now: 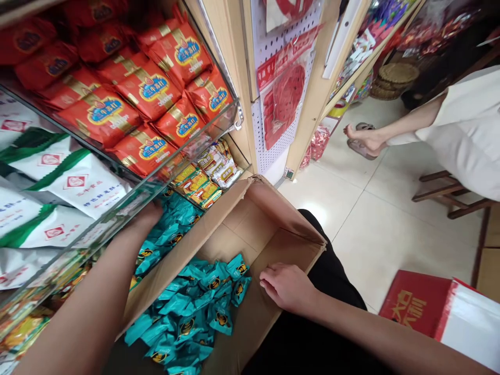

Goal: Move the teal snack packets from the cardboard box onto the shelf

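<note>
My left hand (150, 214) reaches under the glass shelf edge into a compartment of teal wrapped packets (172, 213). Its fingers are hidden among the packets and behind the glass. My right hand (287, 285) crosses the near wall of an open cardboard box (269, 208), its fingers curled inward. What they close on, if anything, is hidden. The tilted box holds a heap of the same teal packets (195, 307) at its lower left end, while bare cardboard shows at the other end.
Red packets (152, 88) and white-and-green packets (82, 179) fill the shelves at left. Small yellow packets (199, 185) sit in a bin beside the teal ones. A red carton (417, 304) stands on the tiled floor at right. Farther off, a person's leg (406, 117) shows near a wooden stool (453, 190).
</note>
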